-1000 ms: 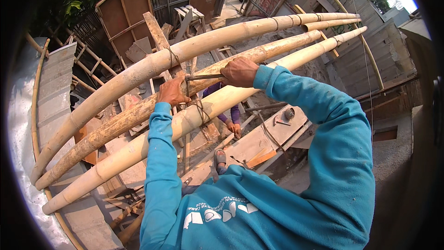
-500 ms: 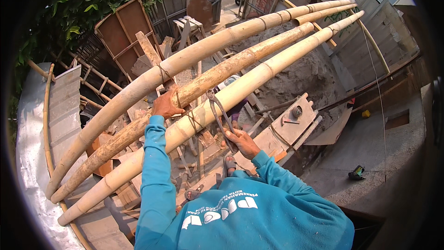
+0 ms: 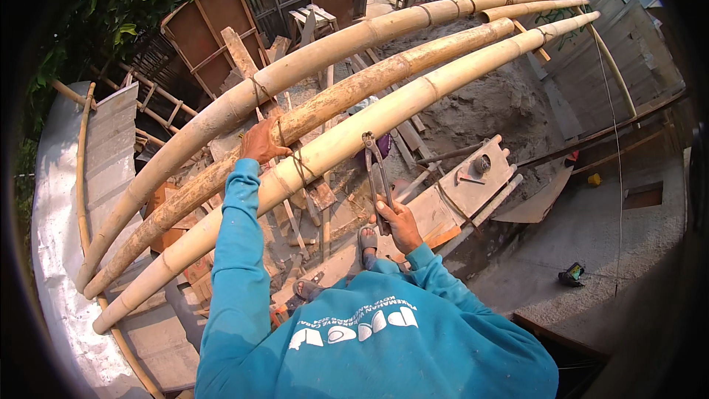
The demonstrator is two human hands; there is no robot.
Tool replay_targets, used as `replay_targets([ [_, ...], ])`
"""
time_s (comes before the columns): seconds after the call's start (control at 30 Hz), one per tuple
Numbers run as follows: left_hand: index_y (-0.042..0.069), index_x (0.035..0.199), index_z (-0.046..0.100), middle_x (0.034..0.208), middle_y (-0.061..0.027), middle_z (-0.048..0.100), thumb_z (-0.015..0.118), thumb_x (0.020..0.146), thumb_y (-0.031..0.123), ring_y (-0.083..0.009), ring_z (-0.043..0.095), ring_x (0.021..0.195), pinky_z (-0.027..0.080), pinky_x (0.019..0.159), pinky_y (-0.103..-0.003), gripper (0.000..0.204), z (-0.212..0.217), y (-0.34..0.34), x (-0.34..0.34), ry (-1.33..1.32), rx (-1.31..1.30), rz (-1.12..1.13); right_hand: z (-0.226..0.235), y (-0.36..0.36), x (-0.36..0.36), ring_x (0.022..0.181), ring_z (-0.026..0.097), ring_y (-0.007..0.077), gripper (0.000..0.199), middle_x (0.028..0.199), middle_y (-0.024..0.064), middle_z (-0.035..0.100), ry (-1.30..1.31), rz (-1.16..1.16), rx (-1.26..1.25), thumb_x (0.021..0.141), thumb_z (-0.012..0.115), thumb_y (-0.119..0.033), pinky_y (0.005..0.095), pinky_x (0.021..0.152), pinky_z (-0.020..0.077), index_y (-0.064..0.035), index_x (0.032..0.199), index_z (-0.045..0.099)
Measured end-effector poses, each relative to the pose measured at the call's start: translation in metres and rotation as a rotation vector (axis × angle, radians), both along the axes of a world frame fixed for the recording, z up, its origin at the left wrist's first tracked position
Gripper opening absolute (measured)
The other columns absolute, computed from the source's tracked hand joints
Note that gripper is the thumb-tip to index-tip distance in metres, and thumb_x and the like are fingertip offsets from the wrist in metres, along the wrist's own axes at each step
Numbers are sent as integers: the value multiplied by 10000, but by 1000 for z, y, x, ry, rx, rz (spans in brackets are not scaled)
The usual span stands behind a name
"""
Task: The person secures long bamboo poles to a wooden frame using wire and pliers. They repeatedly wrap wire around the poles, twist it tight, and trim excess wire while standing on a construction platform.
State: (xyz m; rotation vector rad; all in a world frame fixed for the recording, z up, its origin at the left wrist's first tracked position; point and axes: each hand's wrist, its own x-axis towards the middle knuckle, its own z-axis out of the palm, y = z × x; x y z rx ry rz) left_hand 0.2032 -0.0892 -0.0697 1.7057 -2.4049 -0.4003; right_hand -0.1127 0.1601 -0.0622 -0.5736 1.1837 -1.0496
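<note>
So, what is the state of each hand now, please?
Left hand: on the middle bamboo pole; whether gripping cannot be told.
Right hand: closed, holding metal pincers.

Blotchy brown middle pole (image 3: 347,94), pale yellow near pole (image 3: 336,149), dark pincers (image 3: 382,174)

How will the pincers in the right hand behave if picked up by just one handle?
The pincers will probably feel stiff and fairly heavy for their size, since they look like solid dark metal. Held by one handle, the other would likely swing, as the two long handles meet at a pivot near the head. That bulkier head might tip downward.
</note>
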Motion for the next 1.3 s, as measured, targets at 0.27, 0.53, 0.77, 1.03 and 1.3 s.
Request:
replay_targets([
  [0.27,112,1464,316,1351,-199,527,892,558,420,-403,506,1250,397,1061,-561,1117,-3,-2,31,-140,156,34,-1,-10,-16,535,466,48,448,741,50,663,73,-36,-103,964,648,-322,208,485,359,7,1267,616],
  [0.53,100,1252,483,1123,-186,637,890,563,346,-409,607,1053,487,876,-503,837,6,13,29,-102,64,49,0,-28,-3,550,464,41,406,735,43,658,133,-1,-109,956,655,-339,207,490,352,-4,1185,648],
  [0.77,89,1281,483,1139,-183,630,901,571,364,-399,604,1076,493,912,-488,869,7,16,25,-82,11,39,-1,-43,7,578,487,45,345,740,34,665,262,43,-153,959,650,-351,227,506,376,-20,1052,679],
  [1.03,132,1316,484,1176,-166,644,860,563,347,-397,613,1083,493,920,-492,869,14,6,35,-79,179,63,-2,-27,-4,629,505,55,349,758,19,667,338,63,-170,965,645,-344,238,548,408,-5,1037,692],
  [1.3,143,1338,488,1200,-209,645,830,591,336,-398,610,1121,479,950,-459,844,16,0,23,-50,197,74,1,-24,-16,892,640,145,455,949,74,737,418,-14,-272,987,612,-339,294,785,507,-25,1317,609],
])
